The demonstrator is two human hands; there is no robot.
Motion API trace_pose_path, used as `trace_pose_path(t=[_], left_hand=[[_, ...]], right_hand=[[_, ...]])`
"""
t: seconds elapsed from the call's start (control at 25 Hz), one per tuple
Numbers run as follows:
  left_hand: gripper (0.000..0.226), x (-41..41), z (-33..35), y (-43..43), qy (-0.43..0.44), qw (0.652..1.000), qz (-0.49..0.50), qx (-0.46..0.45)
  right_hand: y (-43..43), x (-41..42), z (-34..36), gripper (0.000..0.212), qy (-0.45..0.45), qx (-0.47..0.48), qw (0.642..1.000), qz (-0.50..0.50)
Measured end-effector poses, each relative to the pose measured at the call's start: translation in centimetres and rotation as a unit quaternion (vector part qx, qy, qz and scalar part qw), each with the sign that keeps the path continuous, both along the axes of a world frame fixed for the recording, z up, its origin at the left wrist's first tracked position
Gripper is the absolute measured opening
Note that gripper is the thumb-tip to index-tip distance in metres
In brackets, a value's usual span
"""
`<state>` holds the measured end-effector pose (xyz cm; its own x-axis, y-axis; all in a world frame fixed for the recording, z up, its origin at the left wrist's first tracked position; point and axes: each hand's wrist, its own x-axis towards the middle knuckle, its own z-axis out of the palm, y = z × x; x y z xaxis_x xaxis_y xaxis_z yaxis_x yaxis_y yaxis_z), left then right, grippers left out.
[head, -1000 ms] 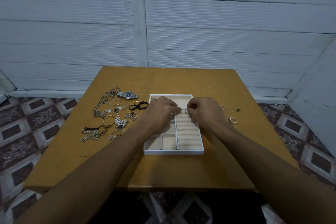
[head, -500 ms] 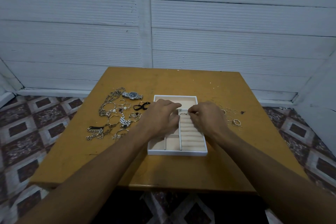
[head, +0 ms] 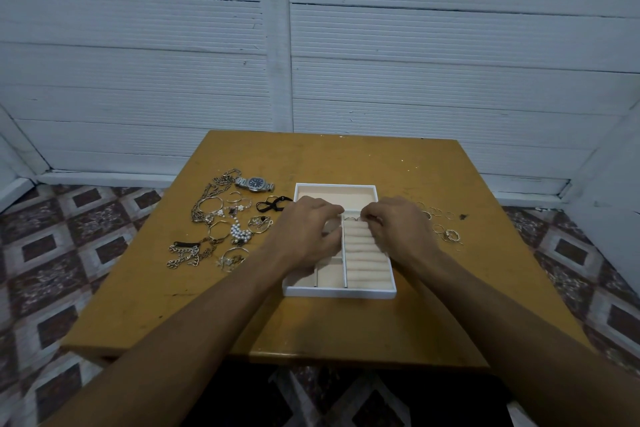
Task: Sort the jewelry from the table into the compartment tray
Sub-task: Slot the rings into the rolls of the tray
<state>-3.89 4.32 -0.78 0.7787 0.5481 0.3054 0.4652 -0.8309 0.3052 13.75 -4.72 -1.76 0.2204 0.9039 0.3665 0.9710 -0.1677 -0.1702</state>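
At centre frame, on a worn ochre wooden table (head: 346, 156), sits a white rectangular compartment tray (head: 339, 292) with a beige, velvet-like lining. Its right column holds a stack of padded ring rolls (head: 365, 258). Its left side is split into small square cells, and one wide cell spans the far end.

The left hand (head: 304, 236) lies over the left cells, knuckles up and fingers curled, with the fingertips at the central divider. Whether it holds anything cannot be told.

The right hand (head: 398, 229) covers the tray's right rim, its fingers curled tightly toward the topmost roll. A thin metal ring (head: 349, 218) stands in that top slot, just beside the fingertips. They possibly pinch a second ring, but the detail is too small to confirm.

Unsorted jewelry remains on the table:
- Left of the tray: a steel-bracelet watch (head: 256, 184), tangled link chains (head: 207, 204), wire bangles, a pearl cluster (head: 240, 232) and a black cord (head: 273, 206).
- Right of the tray: several loose thin rings (head: 438, 218).
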Motion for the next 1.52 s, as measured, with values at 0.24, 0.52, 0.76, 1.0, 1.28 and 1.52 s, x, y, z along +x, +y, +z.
trace_pose_path(t=[0.24,0.52,0.76,1.0,1.28,1.52], left_hand=[[0.038,0.3,-0.1,-0.3,0.011,1.000,0.003,0.002],[0.037,1.9,0.1,-1.0,0.013,1.000,-0.012,-0.015],[0.034,5.5,-0.1,-3.4,0.037,0.999,-0.026,-0.012],[0.032,9.2,0.1,-5.8,0.096,0.995,-0.004,-0.003],[0.032,11.3,0.3,-5.6,0.210,0.973,0.091,-0.004],[0.031,11.9,0.4,-5.1,0.231,0.968,0.098,-0.033]], right_hand=[[-0.1,-0.1,0.1,0.025,-0.005,-0.016,1.000,0.002],[-1.6,1.1,1.4,0.027,0.114,0.009,0.993,-0.029],[-5.6,5.0,1.8,0.027,0.169,-0.014,0.982,-0.082],[-9.0,7.3,1.2,0.026,0.174,-0.076,0.975,-0.119],[-9.4,7.0,0.0,0.023,0.191,-0.087,0.968,-0.141],[-9.3,7.1,-0.2,0.024,0.199,-0.087,0.967,-0.135]])
